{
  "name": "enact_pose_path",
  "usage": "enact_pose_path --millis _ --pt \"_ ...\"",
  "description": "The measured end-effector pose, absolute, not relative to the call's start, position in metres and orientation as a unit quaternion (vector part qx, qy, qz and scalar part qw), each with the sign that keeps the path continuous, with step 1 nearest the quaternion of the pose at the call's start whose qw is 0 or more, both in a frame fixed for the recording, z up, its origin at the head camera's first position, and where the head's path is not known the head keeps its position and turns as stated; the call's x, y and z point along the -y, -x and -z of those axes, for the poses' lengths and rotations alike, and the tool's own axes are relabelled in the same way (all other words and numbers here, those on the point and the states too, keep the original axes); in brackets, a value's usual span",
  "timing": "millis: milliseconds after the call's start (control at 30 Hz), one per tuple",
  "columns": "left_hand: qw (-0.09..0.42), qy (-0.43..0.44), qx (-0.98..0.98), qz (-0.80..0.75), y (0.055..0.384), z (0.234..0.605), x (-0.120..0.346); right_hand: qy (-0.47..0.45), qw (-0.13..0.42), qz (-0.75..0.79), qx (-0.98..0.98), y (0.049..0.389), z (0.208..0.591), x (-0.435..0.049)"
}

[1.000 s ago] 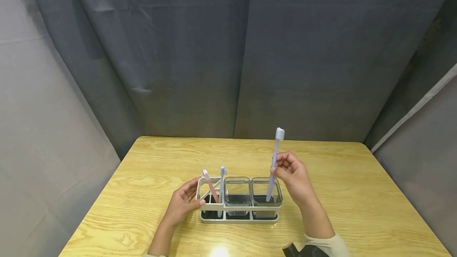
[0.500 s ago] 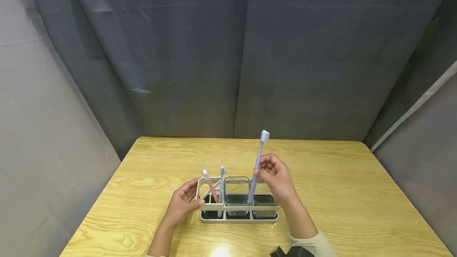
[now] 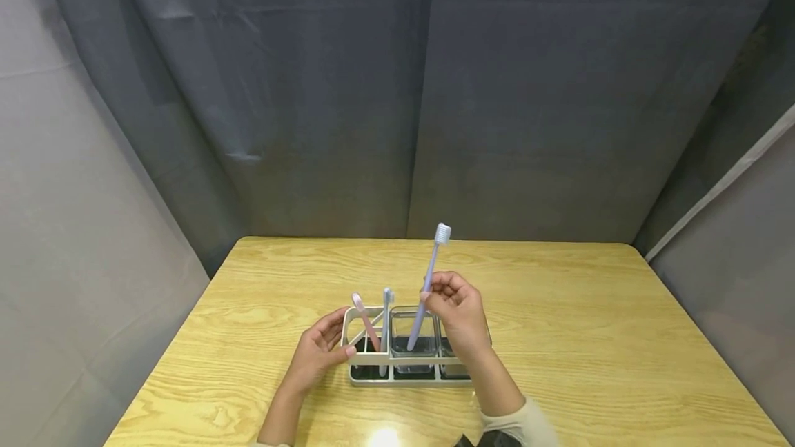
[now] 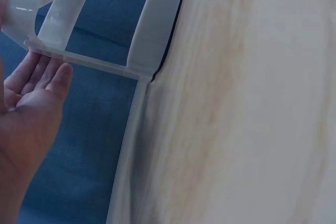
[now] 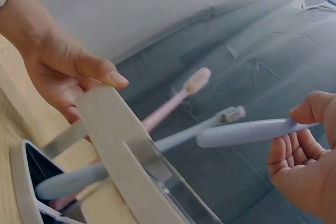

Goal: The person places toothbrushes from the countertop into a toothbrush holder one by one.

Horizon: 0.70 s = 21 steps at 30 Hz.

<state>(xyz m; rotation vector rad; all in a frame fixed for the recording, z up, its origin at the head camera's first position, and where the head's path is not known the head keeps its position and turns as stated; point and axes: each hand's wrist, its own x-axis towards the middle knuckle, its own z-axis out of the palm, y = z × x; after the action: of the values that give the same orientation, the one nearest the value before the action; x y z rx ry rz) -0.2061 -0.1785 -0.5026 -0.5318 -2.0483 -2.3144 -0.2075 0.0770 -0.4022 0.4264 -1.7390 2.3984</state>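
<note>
A purple toothbrush (image 3: 430, 271) stands nearly upright, head up, pinched between thumb and fingers of my right hand (image 3: 458, 314). Its handle end overlaps the middle clear cup (image 3: 414, 330) in the head view. My left hand (image 3: 318, 352) grips the left end of the white holder (image 3: 428, 361), thumb in front and fingers behind. In the holder's left section lean a pink toothbrush (image 3: 366, 323) and a light blue toothbrush (image 3: 386, 323). Seen from the right wrist, the purple handle (image 5: 241, 131) points toward the holder. My right hand hides part of the right cup.
The holder stands on a wooden table (image 3: 248, 309) with a dark base under its sections. A grey curtain (image 3: 310, 123) hangs behind the table, and lighter cloth (image 3: 81, 226) hangs at the left side.
My right hand has carried the purple toothbrush leftward, from over the right cup to over the middle cup. My left hand and the holder have stayed in place.
</note>
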Motion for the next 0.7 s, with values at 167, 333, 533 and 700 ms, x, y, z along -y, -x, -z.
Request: enact_pose_path --millis 167,333,533,700 --pt "0.001 0.177 0.652 0.738 0.207 0.502 0.179 -0.137 0.063 -0.811 0.565 0.206 0.404 -0.066" --pt "0.0 0.193 0.653 0.733 0.208 0.503 0.18 -0.125 0.065 -0.826 0.545 0.205 0.408 -0.055" --pt "-0.003 0.184 0.649 0.738 0.207 0.504 0.18 -0.121 0.091 -0.842 0.518 0.205 0.411 -0.043" --pt "-0.003 0.176 0.65 0.739 0.207 0.503 0.178 -0.136 0.088 -0.837 0.523 0.204 0.417 -0.034"
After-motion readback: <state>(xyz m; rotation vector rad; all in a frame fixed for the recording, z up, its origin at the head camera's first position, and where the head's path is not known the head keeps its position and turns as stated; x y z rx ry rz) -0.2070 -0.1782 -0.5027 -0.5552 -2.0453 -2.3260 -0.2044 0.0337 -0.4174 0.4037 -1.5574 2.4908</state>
